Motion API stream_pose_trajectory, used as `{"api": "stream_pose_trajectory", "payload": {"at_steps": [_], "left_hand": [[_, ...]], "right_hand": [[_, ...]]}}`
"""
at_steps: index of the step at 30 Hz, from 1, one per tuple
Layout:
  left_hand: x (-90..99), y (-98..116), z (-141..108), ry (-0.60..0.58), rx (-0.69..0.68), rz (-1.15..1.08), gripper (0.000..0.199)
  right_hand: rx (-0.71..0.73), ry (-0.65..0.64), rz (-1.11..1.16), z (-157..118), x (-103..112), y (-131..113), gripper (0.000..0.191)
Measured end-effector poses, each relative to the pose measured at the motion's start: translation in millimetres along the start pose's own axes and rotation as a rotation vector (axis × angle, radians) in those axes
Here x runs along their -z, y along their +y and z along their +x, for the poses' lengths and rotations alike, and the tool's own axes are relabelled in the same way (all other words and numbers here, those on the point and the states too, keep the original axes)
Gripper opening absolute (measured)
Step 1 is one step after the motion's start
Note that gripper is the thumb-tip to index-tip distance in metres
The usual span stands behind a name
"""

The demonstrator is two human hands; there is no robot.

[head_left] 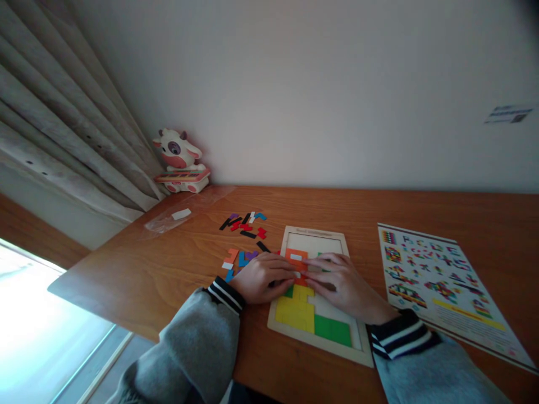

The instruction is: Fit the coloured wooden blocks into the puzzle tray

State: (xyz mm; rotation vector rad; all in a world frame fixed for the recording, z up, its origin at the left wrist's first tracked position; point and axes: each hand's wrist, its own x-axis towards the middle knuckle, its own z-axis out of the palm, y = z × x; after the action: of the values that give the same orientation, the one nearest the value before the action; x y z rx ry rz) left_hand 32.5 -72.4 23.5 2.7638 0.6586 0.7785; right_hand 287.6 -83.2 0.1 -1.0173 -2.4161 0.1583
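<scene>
1. Centrally, flat orange pieces (pixel 297 262) with stepped, square-cornered outlines lie inside a pale wooden tray (pixel 320 340), between my two hands; pale bare patches show through their notches.
2. Just below them in the tray sit smooth yellow pieces (pixel 295 314), fitted edge to edge, and a green block (pixel 332 330) touches their right side near the bottom rim.
3. My left hand (pixel 267 276) comes in over the tray's left edge, back upward, fingers bent and close together, their tips at the orange pieces; I cannot tell whether they grip or only press.
4. My right hand (pixel 337 283) reaches in from the right, palm down over the tray, fingers stretched leftward and thumb below, tips on the orange; whether it pinches anything I cannot tell.
5. Both forearms slant inward in grey sleeves (pixel 197 331) with dark, white-striped cuffs.
6. Beyond my left hand, loose pieces (pixel 248 234) are scattered on the wood-grained table (pixel 189 269): thin black bars and jagged red, blue, purple and orange shapes.
7. Right of the tray lies a flat printed sheet (pixel 442 286) of colourful figures.
8. Farther off are crinkled clear plastic (pixel 160 224) and a cow toy (pixel 179 151) against the plain wall (pixel 315 101), beside a pleated curtain (pixel 63 112).
</scene>
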Motion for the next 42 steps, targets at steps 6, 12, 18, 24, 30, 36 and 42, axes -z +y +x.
{"api": "stream_pose_trajectory", "payload": {"at_steps": [6,12,18,24,30,36,42], "left_hand": [[-2.0,-3.8,-2.5,-0.026,0.070,0.049,0.025],[-1.8,-3.7,-2.9,-0.046,0.090,0.051,0.026],[-1.5,-3.3,-1.6,-0.073,0.068,0.058,0.026],[-0.7,-2.4,-1.2,-0.065,0.060,0.048,0.025],[-0.4,-2.7,-1.3,-0.070,0.055,0.059,0.026],[-0.6,-3.0,-1.3,-0.062,0.042,0.072,0.025],[-0.8,-2.3,-0.9,-0.057,0.046,0.070,0.024]], "right_hand": [[-0.019,-0.003,0.011,0.3,-0.5,-0.8,0.023],[-0.003,-0.007,-0.001,1.4,1.7,-3.4,0.022],[0.016,-0.012,0.004,1.6,0.6,-2.5,0.023],[0.020,-0.022,0.038,1.9,-1.5,-1.5,0.023],[0.019,-0.032,0.043,1.1,-2.1,-0.9,0.023],[0.014,-0.044,0.034,1.0,-2.0,-1.0,0.023],[0.026,-0.025,0.038,1.4,-0.9,-2.2,0.023]]}}
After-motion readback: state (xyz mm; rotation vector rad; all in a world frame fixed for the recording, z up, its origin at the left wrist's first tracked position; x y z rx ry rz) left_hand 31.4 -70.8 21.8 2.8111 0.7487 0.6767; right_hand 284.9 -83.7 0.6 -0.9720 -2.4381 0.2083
